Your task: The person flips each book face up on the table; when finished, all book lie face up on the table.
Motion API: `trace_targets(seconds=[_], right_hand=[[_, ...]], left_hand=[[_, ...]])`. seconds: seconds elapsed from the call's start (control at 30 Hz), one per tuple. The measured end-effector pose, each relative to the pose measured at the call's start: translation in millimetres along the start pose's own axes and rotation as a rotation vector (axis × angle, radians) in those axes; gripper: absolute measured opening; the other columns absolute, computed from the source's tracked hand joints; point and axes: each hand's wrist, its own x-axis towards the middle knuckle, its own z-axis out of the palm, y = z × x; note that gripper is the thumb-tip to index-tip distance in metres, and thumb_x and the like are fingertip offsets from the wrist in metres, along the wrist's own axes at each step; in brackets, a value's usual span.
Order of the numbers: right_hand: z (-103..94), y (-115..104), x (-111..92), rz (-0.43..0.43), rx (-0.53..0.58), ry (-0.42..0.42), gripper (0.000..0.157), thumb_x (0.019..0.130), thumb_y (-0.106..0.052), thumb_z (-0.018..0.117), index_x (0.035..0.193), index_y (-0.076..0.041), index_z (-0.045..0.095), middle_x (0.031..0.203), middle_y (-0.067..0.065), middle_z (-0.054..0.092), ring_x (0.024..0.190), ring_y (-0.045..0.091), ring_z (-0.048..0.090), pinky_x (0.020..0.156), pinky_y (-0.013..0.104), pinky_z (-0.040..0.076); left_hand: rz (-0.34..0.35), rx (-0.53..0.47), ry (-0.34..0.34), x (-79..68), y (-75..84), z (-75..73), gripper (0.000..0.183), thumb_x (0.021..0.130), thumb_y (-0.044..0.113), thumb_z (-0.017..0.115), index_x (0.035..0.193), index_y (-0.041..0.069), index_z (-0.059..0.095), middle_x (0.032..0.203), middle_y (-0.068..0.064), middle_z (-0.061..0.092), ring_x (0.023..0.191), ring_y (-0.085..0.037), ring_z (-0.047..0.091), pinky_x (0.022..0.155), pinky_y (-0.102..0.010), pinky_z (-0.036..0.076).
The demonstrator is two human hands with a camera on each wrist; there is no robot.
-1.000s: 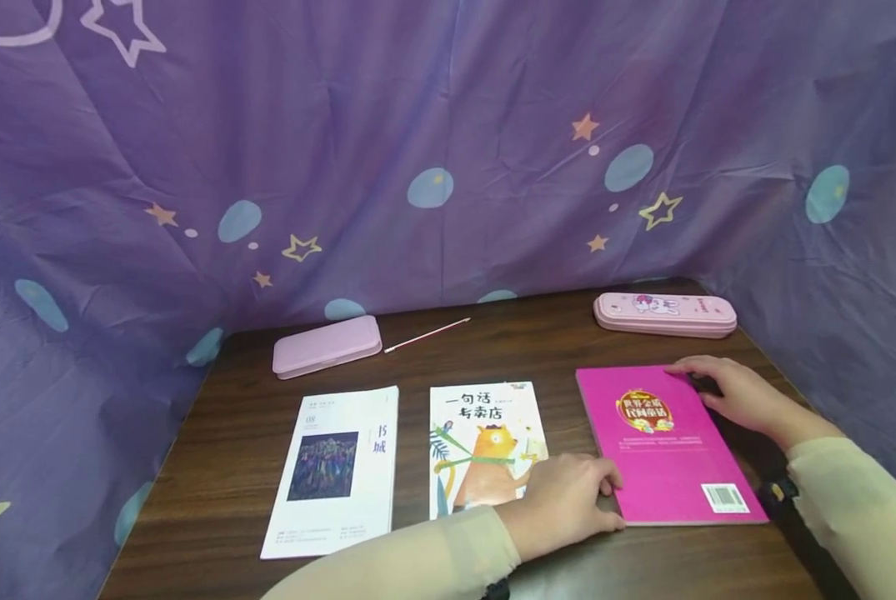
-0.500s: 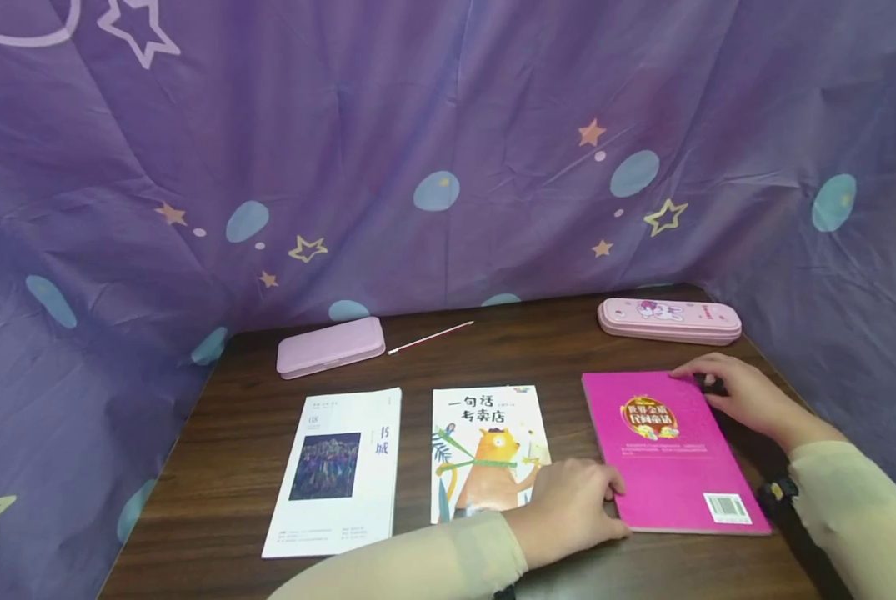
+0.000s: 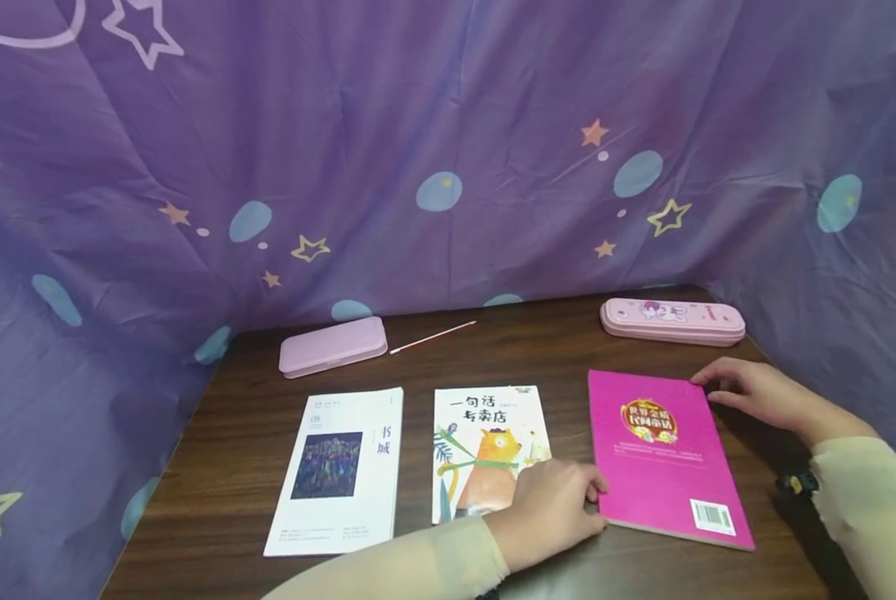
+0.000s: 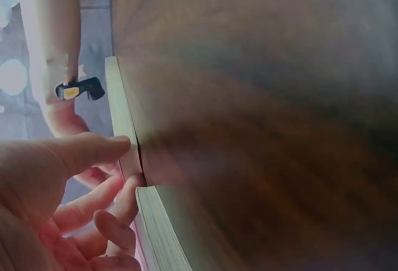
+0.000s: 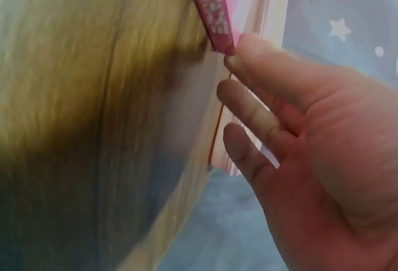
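Note:
A pink book [image 3: 665, 471] lies on the table between my two hands, back cover up, slightly turned. My left hand [image 3: 545, 508] holds its lower left corner; in the left wrist view the thumb [image 4: 99, 150] lies along the page edge, with the other fingers bent behind it. At the upper right corner, my right hand [image 3: 766, 400] pinches the book. There the right wrist view shows the thumb [image 5: 267, 56] on the corner beside the lettered spine, with the other fingers loosely bent. A picture book with a bear-like animal [image 3: 485, 442] is partly covered by my left hand.
A white book [image 3: 335, 467] lies at the left of the wooden table [image 3: 523, 346]. Behind stand a plain pink case [image 3: 332, 344], a thin stick, perhaps a pencil [image 3: 432, 337], and a pink pencil case with a rabbit [image 3: 673, 322]. A purple curtain [image 3: 387, 125] closes the back and sides.
The pink book has turned clockwise: its lower end swung left with my left hand. My right hand shifted a little to the right at the upper corner. The other things stay put.

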Motion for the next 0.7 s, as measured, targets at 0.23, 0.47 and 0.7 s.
trace_targets(seconds=[0.23, 0.47, 0.7], right_hand=[[9.2, 0.5, -7.3, -0.07, 0.018, 0.059, 0.053, 0.069, 0.01, 0.086, 0.116, -0.012, 0.073, 0.106, 0.004, 0.071, 0.082, -0.002, 0.055, 0.068, 0.02, 0.045], [19.9, 1.9, -4.0, -0.131, 0.062, 0.168, 0.055, 0.065, 0.011, 0.089, 0.112, -0.015, 0.077, 0.109, 0.001, 0.064, 0.084, 0.002, 0.051, 0.072, 0.015, 0.04], [8.4, 6.0, -4.8, -0.097, 0.177, 0.107, 0.043, 0.076, 0.007, 0.084, 0.114, -0.011, 0.076, 0.111, -0.012, 0.064, 0.083, 0.003, 0.053, 0.071, 0.016, 0.041]], left_hand=[[-0.016, 0.01, -0.01, 1.0, 1.6, -0.6, 0.032, 0.074, 0.044, 0.087, 0.104, 0.041, 0.075, 0.082, 0.031, 0.063, 0.069, 0.011, 0.052, 0.055, -0.014, 0.033], [-0.033, 0.016, -0.001, 0.9, 2.0, 0.6, 0.03, 0.074, 0.044, 0.088, 0.101, 0.041, 0.075, 0.08, 0.031, 0.064, 0.069, 0.012, 0.053, 0.055, -0.014, 0.033], [-0.036, 0.053, 0.02, -0.8, 2.4, -0.2, 0.037, 0.07, 0.045, 0.09, 0.103, 0.039, 0.075, 0.08, 0.028, 0.065, 0.069, 0.008, 0.056, 0.054, -0.015, 0.035]])
